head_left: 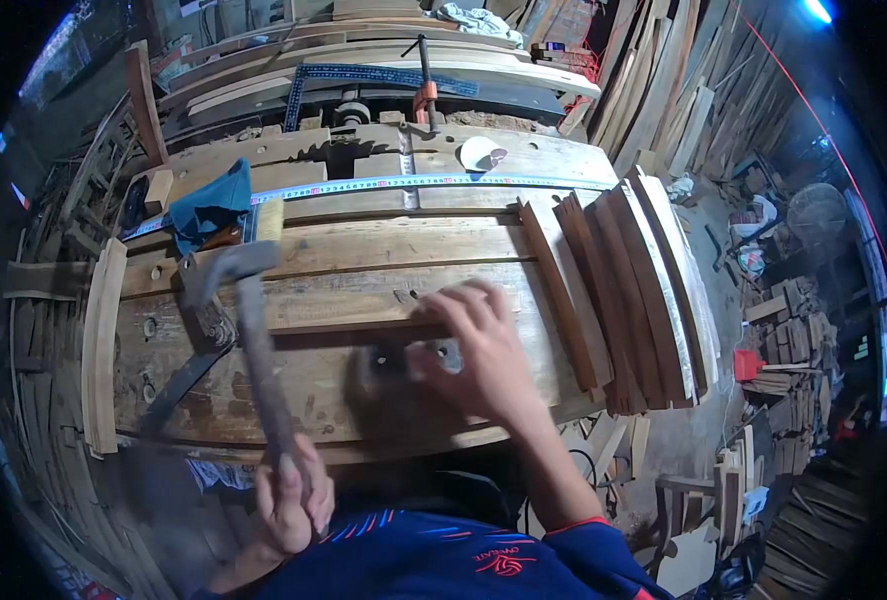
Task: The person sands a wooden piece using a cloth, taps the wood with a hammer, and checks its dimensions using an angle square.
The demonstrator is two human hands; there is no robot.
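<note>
My left hand (294, 495) is wrapped around the lower handle of a hammer (262, 370), which stands raised over the left part of the wooden workbench (314, 405); its head is slightly blurred. My right hand (474, 350) hovers over the middle of the bench, fingers curved and thumb apart, with nothing visible between them. Beside that thumb is a small shiny spot with a hole (449, 355). Left of the hammer, a dark metal fitting with a long arm (209, 330) lies on the bench. A wood-handled brush (268, 222) sits just behind the hammer head.
Several dark wooden boards (624, 290) stand in a row at the bench's right end. Along the back runs a measuring tape (394, 182), near a blue cloth (214, 205) and a white round object (482, 153). Farther back are a clamp (425, 95) and a blue square (384, 75).
</note>
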